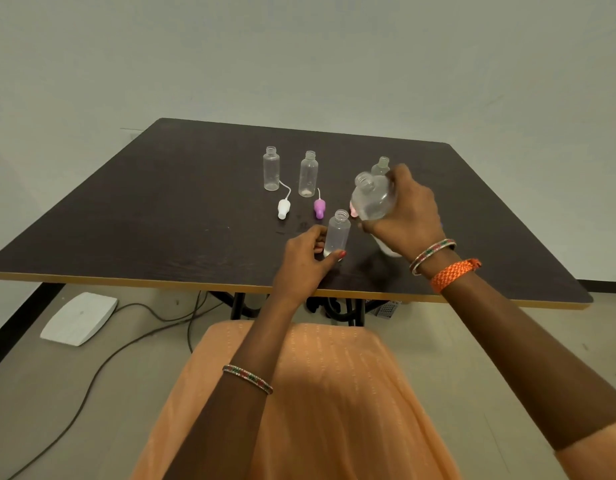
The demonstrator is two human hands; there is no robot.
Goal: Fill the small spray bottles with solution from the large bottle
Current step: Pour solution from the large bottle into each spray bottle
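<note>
Dark wood-grain worktop (161, 216): left hand (305, 263) grips small clear uncapped plastic bottle (337, 233) standing upright. Right hand (408, 216) clamps large clear plastic bottle (370, 199), tilted, mouth above-right of small one.

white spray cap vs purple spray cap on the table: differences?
Colour: the white spray cap is white, the purple spray cap purple. Place: the white one lies left, below the far-left small bottle; the purple one lies right, below the middle small bottle. The white cap's dip tube looks longer and more curved. Both lie loose on the table, off their bottles, untouched.
</note>
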